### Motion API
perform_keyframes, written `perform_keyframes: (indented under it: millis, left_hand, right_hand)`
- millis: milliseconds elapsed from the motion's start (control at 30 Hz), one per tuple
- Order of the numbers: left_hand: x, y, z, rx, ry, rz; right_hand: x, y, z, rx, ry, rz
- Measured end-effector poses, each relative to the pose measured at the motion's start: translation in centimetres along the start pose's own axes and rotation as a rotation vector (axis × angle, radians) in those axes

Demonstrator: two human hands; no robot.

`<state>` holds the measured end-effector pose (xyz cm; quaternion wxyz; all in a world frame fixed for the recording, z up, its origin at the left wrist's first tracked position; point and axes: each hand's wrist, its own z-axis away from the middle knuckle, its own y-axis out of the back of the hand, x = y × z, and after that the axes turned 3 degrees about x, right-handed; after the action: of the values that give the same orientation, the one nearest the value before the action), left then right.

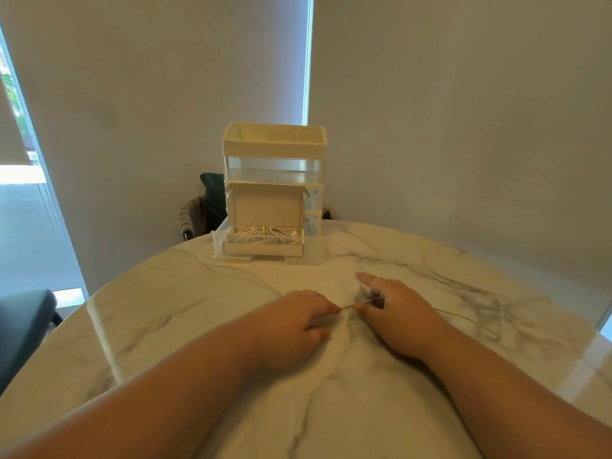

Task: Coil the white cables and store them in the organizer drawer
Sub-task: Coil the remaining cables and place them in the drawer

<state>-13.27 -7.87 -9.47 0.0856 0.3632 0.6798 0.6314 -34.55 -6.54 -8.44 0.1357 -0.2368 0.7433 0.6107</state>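
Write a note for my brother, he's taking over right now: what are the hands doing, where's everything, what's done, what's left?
Left hand and right hand both pinch the loose white cable low over the marble table; it trails off to both sides.
The organizer stands at the far edge, bottom drawer pulled open.
Done: coiled cables lie in the box inside it.
Left: coil this cable and store it there.

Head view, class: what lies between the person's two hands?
In the head view, a short stretch of thin white cable runs between the left hand and the right hand.
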Motion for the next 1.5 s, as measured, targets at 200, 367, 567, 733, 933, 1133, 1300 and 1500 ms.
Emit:
perform_keyframes:
  millis: [200,367,567,733,933,1133,1300,1500]
  left_hand:
    - [-2.5,2.7,0.7,-0.016,0.401,-0.187]
    - [-3.6,3.7,1.1,0.074,0.551,-0.155]
    - [1.5,2.3,0.5,0.144,0.354,-0.162]
    - [3.1,1.7,-0.3,0.059,0.268,-0.213]
    - [-0.3,2.8,0.0,0.195,0.357,-0.183]
    - [-4.7,4.2,1.0,0.14,0.626,-0.18]
    - [-3.5,5.1,1.1,0.195,0.59,0.444]
    - [-1.0,5.5,1.1,0.359,0.677,1.122]
  right_hand:
    - [0.2,0.5,-0.2,0.063,-0.009,0.131]
    - [2.0,1.2,-0.4,0.098,-0.209,0.253]
    - [-0.8,1.8,1.2,0.188,-0.171,0.349]
    - [-4.9,-0.9,2.7,0.01,0.206,0.066]
    - [-1.8,-0.1,0.9,-0.029,0.142,0.027]
    - [0.6,1.3,0.1,0.289,-0.031,-0.132]
    - [0.9,1.3,0.2,0.396,-0.106,-0.24]
    - [0.5,1.3,0.4,0.377,-0.138,-0.242]
